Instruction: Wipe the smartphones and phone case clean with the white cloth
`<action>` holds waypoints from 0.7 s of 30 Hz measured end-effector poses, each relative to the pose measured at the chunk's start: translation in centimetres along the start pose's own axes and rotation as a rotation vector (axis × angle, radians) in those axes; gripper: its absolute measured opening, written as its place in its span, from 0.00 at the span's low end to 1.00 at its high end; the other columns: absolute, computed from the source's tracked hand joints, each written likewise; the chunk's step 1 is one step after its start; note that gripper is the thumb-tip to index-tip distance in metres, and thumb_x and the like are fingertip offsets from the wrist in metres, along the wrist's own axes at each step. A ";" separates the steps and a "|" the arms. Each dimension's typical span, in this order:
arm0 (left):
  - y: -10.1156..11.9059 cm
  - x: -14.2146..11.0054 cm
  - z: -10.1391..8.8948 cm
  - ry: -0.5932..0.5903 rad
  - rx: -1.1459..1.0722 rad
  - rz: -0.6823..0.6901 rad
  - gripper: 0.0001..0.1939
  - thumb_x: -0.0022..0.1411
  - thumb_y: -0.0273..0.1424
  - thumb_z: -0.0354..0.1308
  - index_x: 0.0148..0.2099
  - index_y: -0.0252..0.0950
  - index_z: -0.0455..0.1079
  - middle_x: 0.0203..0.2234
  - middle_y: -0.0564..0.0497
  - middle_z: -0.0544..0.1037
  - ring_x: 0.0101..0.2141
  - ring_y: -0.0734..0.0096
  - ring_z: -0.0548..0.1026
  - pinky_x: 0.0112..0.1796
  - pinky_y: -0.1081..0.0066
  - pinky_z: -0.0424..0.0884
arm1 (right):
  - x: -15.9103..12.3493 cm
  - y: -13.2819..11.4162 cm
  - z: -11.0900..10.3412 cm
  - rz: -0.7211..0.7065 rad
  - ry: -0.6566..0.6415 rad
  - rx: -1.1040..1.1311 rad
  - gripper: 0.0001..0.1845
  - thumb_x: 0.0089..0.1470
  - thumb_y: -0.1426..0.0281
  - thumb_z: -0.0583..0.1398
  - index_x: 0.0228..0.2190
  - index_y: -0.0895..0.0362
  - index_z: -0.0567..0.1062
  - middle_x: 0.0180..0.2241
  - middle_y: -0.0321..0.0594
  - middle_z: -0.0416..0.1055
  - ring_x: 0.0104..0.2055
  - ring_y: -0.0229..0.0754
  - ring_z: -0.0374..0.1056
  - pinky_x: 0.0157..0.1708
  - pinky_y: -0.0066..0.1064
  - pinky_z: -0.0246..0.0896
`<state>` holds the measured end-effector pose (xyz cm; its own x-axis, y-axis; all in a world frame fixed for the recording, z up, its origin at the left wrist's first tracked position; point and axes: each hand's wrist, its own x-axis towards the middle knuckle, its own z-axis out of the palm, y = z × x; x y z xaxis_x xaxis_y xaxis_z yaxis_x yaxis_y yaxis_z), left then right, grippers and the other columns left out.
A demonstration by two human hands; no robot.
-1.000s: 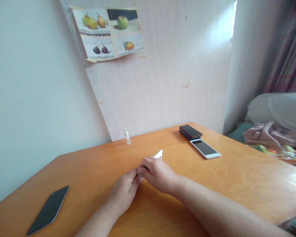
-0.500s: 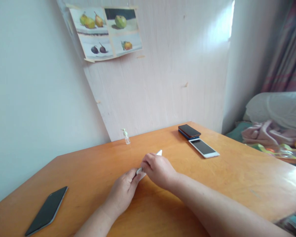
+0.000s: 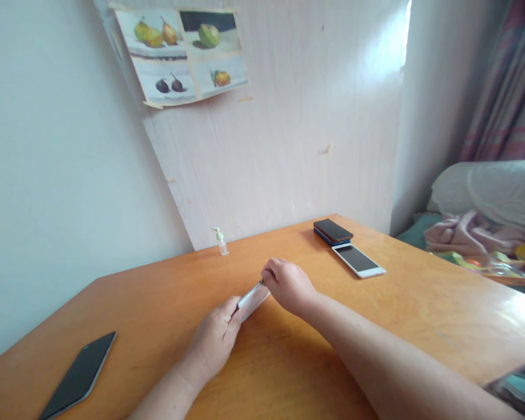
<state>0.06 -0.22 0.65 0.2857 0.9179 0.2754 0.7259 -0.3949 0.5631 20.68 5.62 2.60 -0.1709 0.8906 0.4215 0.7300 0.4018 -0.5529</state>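
A pale, slim slab with a silvery edge, a phone (image 3: 254, 300) by its shape, is tilted nearly edge-on above the middle of the table. My left hand (image 3: 216, 335) grips its near end between thumb and fingers. My right hand (image 3: 289, 286) is closed, fingers curled against the phone's far end and covering it. Whether something thin is pinched in those fingers is hidden. Farther back stands a small clear pump bottle (image 3: 222, 242) with a pale green top.
On the wooden table (image 3: 157, 303), a dark phone (image 3: 79, 374) lies at the near left. Toward the back right are a white phone (image 3: 359, 260) and a stack topped by a dark phone (image 3: 333, 230). Bedding (image 3: 472, 233) lies beyond the right edge.
My right hand has slid along the phone toward its far end, baring more of the edge and face. My left hand keeps its grip. The view has shifted slightly.
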 end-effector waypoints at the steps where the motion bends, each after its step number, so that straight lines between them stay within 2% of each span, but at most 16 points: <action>1: 0.0 0.0 0.0 0.000 -0.007 -0.004 0.14 0.69 0.41 0.45 0.37 0.40 0.65 0.27 0.53 0.73 0.29 0.68 0.71 0.31 0.73 0.62 | -0.3 -0.3 0.2 -0.045 -0.012 0.024 0.10 0.61 0.66 0.54 0.34 0.54 0.74 0.37 0.40 0.76 0.39 0.39 0.69 0.35 0.27 0.53; 4: -0.1 0.0 0.0 -0.001 -0.027 -0.001 0.13 0.70 0.41 0.44 0.39 0.40 0.64 0.27 0.54 0.72 0.29 0.69 0.71 0.32 0.73 0.61 | -0.3 -0.3 0.5 -0.054 -0.016 0.063 0.10 0.61 0.67 0.54 0.33 0.54 0.74 0.36 0.39 0.76 0.38 0.38 0.69 0.34 0.27 0.53; 7: -0.2 0.1 -0.1 -0.014 -0.030 0.000 0.13 0.70 0.41 0.44 0.41 0.40 0.65 0.27 0.54 0.72 0.30 0.68 0.71 0.33 0.73 0.62 | 0.6 0.9 0.3 0.069 0.021 0.087 0.10 0.60 0.67 0.54 0.32 0.55 0.74 0.33 0.39 0.76 0.36 0.39 0.69 0.32 0.27 0.52; 12: -0.6 0.3 0.1 0.007 -0.068 -0.021 0.15 0.69 0.43 0.45 0.39 0.39 0.66 0.28 0.54 0.73 0.31 0.66 0.72 0.35 0.71 0.65 | 2.2 3.3 0.8 0.290 0.088 0.431 0.08 0.56 0.67 0.57 0.27 0.56 0.73 0.27 0.38 0.74 0.32 0.38 0.67 0.31 0.26 0.54; 17: -0.8 0.5 0.1 0.043 -0.171 -0.054 0.16 0.67 0.45 0.48 0.40 0.39 0.68 0.29 0.53 0.75 0.34 0.66 0.72 0.37 0.71 0.66 | 2.7 4.0 2.1 0.401 0.006 0.671 0.12 0.59 0.66 0.52 0.29 0.58 0.71 0.21 0.35 0.69 0.19 0.32 0.61 0.20 0.24 0.53; 21: -1.1 0.5 0.1 0.043 -0.430 -0.126 0.19 0.66 0.47 0.49 0.43 0.36 0.69 0.32 0.51 0.77 0.34 0.66 0.72 0.39 0.69 0.68 | 2.7 4.0 2.6 0.474 -0.047 0.792 0.11 0.59 0.67 0.53 0.27 0.58 0.70 0.19 0.34 0.67 0.16 0.30 0.57 0.17 0.22 0.49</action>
<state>-0.53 0.72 0.11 0.1792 0.9609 0.2109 0.4246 -0.2690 0.8645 21.42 10.14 -0.32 -0.0087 0.9999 0.0053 0.0678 0.0059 -0.9977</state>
